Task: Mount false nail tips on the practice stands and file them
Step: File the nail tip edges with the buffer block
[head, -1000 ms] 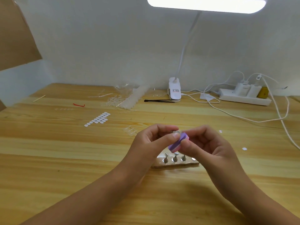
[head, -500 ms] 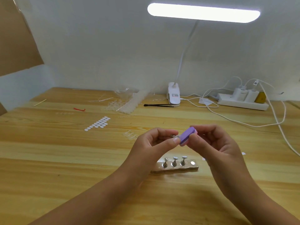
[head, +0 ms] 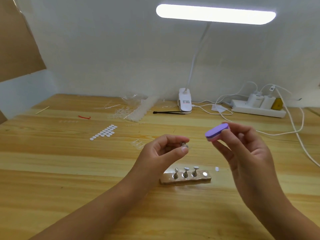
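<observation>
- What does the left hand [head: 161, 150] hold?
- It pinches a little stand [head: 183, 145] with a clear nail tip [head: 188, 147].
- And the right hand [head: 245, 153]?
- It grips a purple file [head: 217, 132], at 2 o'clock from the tip. The hands are apart.
- Other stands?
- Three sit on a base [head: 186, 179] on the worktop [head: 69, 170], at 6 o'clock below the hands.

Two uncovered arms showed in the head camera's view, the bare left forearm [head: 103, 207] and the bare right forearm [head: 290, 224], each sleeveless as far as the frame's lower edge. The person's bare left hand [head: 159, 153] carried a short, rounded thumbnail [head: 184, 149], seemingly unpainted. The bare right hand [head: 249, 153] appeared softly blurred, its fingers long and slender and its nails too smeared to make out.
</observation>
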Demonstrator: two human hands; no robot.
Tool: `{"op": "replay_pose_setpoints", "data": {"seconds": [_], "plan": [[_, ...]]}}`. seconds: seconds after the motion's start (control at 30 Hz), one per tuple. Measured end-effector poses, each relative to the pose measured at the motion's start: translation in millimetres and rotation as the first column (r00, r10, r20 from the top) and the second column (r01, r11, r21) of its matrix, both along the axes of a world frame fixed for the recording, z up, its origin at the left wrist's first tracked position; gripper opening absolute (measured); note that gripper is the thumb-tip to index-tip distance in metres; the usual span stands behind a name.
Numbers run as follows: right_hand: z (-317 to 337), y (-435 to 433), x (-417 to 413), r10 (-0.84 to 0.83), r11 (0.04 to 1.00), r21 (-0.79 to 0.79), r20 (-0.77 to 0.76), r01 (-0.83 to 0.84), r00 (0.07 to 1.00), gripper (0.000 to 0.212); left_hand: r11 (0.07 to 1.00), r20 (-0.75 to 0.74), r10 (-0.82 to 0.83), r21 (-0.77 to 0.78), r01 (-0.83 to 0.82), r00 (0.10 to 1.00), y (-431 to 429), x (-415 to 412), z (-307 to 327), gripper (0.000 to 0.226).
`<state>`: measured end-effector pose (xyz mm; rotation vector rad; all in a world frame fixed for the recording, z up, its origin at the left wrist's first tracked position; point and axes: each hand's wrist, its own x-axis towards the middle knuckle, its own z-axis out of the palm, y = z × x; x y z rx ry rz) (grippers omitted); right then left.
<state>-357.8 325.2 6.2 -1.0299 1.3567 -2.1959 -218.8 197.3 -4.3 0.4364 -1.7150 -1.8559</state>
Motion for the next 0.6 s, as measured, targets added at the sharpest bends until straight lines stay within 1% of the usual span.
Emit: {"op": "replay_pose_setpoints", "data": {"seconds": [0.07,0.17,0.27,0.33,0.43,0.5,0.6], "plan": [[-0.9,2.6,-2.9,0.013,0.999,0.046,-0.008,-0.012,1.0,0.019,1.0,0.033,-0.019,-0.007,0.019,0.999,-0.2,1.0,-0.8,0.022],[-5.8,0.7,1.8,0.082,0.987,0.144,-0.033,-0.076,0.996,0.024,0.999,0.056,-0.035,0.001,0.035,0.998,0.0,1.7,-1.6,0.025],[-7.5,-1.7,7.7,0.143,0.971,0.205,-0.07,-0.126,0.987,0.028,0.999,0.034,-0.023,0.041,0.022,0.999,-0.8,1.0,-2.2,0.031],[-9.2,-1.1,11.0,0.167,0.961,0.242,-0.123,-0.134,0.978,0.028,0.998,0.015,-0.021,0.06,0.02,1.0,-1.1,1.0,-2.3,0.029],[-8.1,-0.2,12.7,0.119,0.978,0.186,-0.144,-0.092,0.982,0.024,0.997,0.001,-0.042,0.068,0.042,0.999,-0.5,1.1,-2.0,0.025],[-7.2,0.2,12.0,0.087,0.985,0.163,-0.14,-0.063,0.986,0.026,0.996,-0.001,-0.055,0.073,0.055,0.998,-0.2,0.7,-2.6,0.025],[-8.8,0.1,15.8,0.163,0.969,0.214,-0.173,-0.124,0.971,0.024,0.996,0.0,-0.06,0.07,0.06,0.998,0.8,-0.1,-3.7,0.024]]}}
